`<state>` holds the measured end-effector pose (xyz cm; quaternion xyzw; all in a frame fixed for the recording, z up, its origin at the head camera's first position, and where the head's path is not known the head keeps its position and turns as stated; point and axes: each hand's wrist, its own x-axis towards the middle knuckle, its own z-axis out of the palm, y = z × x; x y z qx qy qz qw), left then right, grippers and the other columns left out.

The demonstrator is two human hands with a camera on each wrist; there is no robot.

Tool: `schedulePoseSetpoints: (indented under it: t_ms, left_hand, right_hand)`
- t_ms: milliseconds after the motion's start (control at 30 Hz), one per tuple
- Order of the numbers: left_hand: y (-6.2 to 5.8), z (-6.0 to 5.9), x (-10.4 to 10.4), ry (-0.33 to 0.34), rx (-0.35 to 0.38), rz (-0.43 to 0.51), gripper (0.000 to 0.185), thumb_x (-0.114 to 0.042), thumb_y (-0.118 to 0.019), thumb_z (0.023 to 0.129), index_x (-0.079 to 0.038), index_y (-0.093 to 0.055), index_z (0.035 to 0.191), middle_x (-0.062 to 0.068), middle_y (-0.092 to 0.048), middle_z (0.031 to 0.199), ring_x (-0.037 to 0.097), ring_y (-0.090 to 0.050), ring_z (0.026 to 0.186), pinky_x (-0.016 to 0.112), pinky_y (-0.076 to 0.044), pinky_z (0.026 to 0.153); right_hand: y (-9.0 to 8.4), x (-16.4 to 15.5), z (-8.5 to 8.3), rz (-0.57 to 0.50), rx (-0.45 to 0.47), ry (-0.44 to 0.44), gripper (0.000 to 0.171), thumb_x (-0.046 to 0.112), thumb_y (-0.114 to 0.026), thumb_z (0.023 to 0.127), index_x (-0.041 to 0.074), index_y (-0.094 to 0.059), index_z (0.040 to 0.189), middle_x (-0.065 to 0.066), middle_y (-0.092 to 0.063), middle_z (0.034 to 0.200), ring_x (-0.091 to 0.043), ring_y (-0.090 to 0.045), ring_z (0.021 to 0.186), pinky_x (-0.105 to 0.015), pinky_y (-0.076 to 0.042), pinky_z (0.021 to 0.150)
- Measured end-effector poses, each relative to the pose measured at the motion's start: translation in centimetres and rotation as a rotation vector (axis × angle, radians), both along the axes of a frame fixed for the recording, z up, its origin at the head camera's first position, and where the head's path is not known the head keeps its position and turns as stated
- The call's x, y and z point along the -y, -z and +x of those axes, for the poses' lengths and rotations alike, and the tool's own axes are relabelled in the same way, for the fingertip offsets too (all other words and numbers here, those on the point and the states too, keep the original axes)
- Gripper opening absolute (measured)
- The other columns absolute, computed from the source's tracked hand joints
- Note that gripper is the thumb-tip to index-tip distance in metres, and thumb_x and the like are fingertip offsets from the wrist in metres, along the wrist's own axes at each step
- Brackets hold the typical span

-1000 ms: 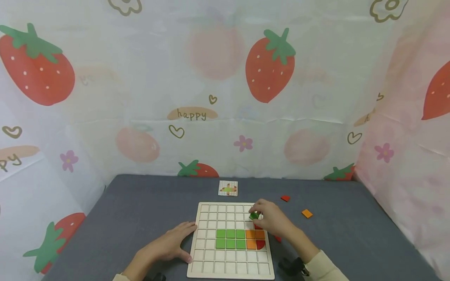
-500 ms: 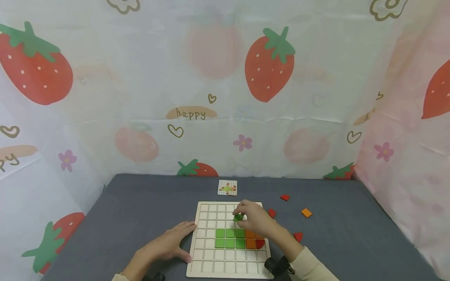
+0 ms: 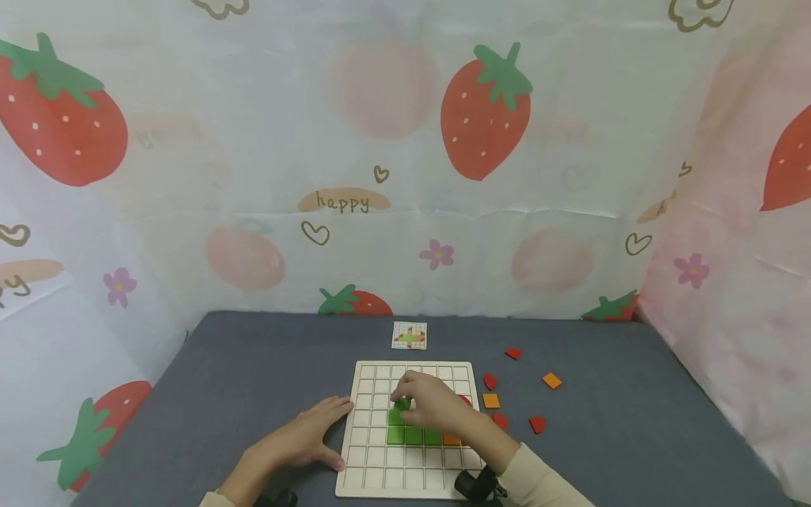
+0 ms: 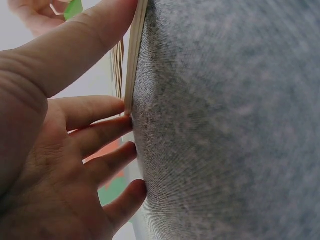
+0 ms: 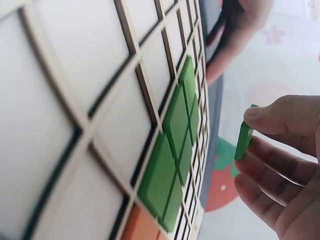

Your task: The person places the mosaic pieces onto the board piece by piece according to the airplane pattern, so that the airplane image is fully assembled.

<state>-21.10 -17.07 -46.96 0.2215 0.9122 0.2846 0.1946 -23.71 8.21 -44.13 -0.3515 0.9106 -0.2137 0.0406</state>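
My right hand point(image 3: 427, 405) pinches a small green tile point(image 5: 244, 140) between thumb and fingers, above the wooden grid board point(image 3: 374, 479). In the right wrist view the tile is held on edge, apart from the board. Green square tiles point(image 3: 414, 436) lie in adjoining cells below that hand, with an orange tile point(image 3: 451, 440) to their right. A red piece point(image 3: 465, 400) shows near the board's right side, partly covered by the hand. My left hand point(image 3: 300, 438) touches the board's left edge with thumb and fingertips, its fingers extended.
Behind the board lies a small pattern card point(image 3: 409, 336). To its right are loose red pieces point(image 3: 537, 424) and orange squares point(image 3: 552, 380) on the grey cloth point(image 3: 266, 359). Strawberry-printed curtains point(image 3: 405, 155) stand behind and at the sides.
My right hand has carried the green tile leftward across the board, from its right side to over the left green tiles. Loose pieces at the right are uncovered. The left hand stays put.
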Motion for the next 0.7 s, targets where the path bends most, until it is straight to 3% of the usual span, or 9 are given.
schedulePoseSetpoints:
  t_ms: [233, 467, 700]
  left_hand:
    - [0.2, -0.1, 0.1, -0.005, -0.016, -0.024, 0.094, -0.044, -0.075, 0.063, -0.010, -0.033, 0.140, 0.011, -0.030, 0.147, 0.036, -0.022, 0.137, 0.063, -0.023, 0.100]
    - [-0.1, 0.0, 0.1, -0.008, -0.011, -0.016, 0.093, -0.044, -0.074, 0.064, -0.010, -0.032, 0.141, 0.011, -0.029, 0.147, 0.035, -0.020, 0.137, 0.060, -0.024, 0.102]
    - [-0.1, 0.1, -0.1, -0.011, -0.004, -0.010, 0.093, -0.041, -0.075, 0.063, -0.009, -0.033, 0.140, 0.013, -0.029, 0.147, 0.036, -0.020, 0.137, 0.064, -0.021, 0.101]
  right_hand:
    - [0.2, 1.5, 0.4, 0.073, -0.028, -0.062, 0.020, 0.019, -0.064, 0.082, 0.016, -0.069, 0.100, 0.007, -0.058, 0.097, -0.004, -0.054, 0.085, -0.016, -0.046, 0.073]
    - [0.3, 2.7, 0.4, 0.111, -0.067, -0.119, 0.021, 0.015, -0.064, 0.079, 0.017, -0.069, 0.099, 0.008, -0.060, 0.096, -0.003, -0.055, 0.086, -0.016, -0.046, 0.075]
    - [0.9, 3.6, 0.5, 0.129, -0.008, -0.140, 0.021, 0.013, -0.065, 0.078, 0.017, -0.070, 0.098, 0.009, -0.060, 0.095, -0.001, -0.055, 0.084, -0.015, -0.046, 0.073]
